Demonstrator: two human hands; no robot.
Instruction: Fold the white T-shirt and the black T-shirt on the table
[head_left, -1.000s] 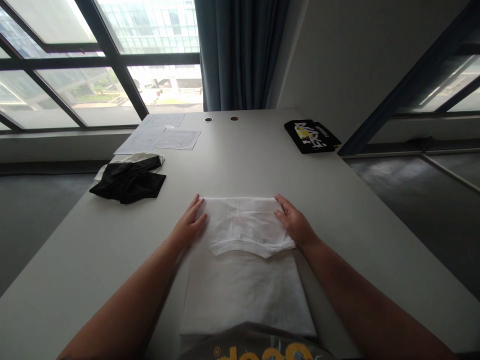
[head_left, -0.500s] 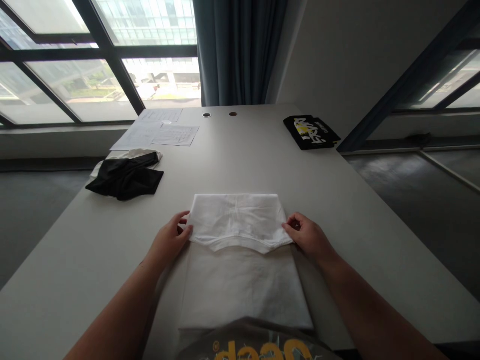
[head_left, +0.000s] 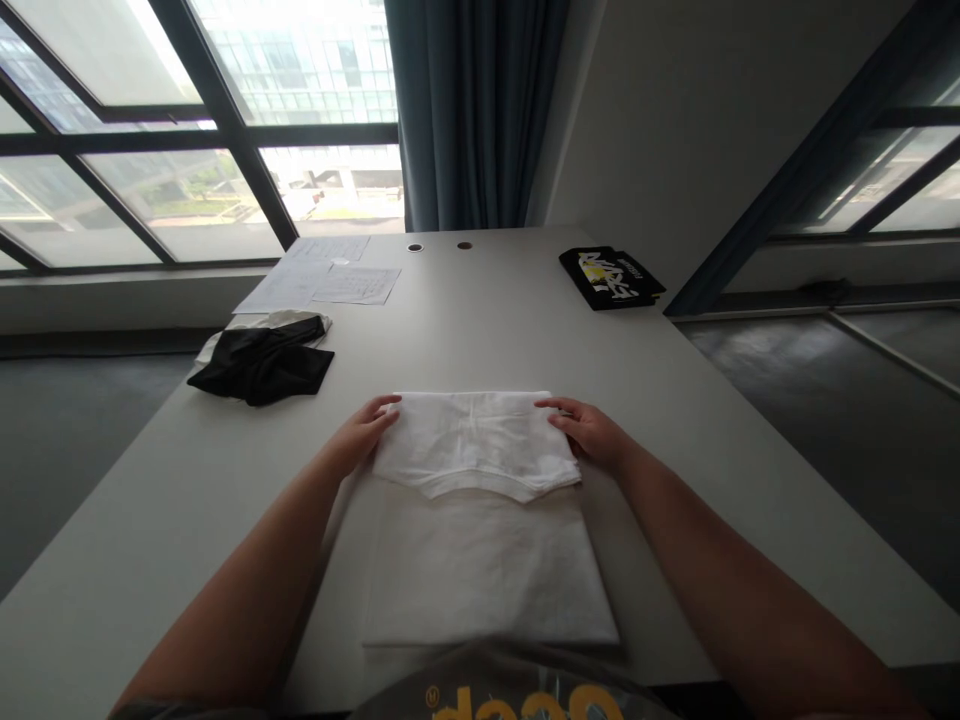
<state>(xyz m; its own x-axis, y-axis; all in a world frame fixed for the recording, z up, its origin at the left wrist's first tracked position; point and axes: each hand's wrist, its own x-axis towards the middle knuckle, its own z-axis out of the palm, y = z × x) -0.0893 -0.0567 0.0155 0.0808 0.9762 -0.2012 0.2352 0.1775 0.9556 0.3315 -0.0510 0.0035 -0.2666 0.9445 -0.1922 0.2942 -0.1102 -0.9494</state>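
A white T-shirt lies folded on the table in front of me. Its upper part is turned down toward me, so the curved neckline band crosses the middle of the stack. At the far left corner of the fold, my left hand touches the cloth with finger and thumb apart. My right hand is at the far right corner, forefinger stretched over the fabric and thumb spread below it. The other fingers of both hands are partly hidden.
A black garment lies over a white one on the left. Behind them are printed papers. A folded black printed garment rests by the far right edge of the white table.
Both hands have moved from the sides of the folded part, where they pinched it near the neckline, up to its far corners. Their fingers have spread. The view has tilted up slightly.
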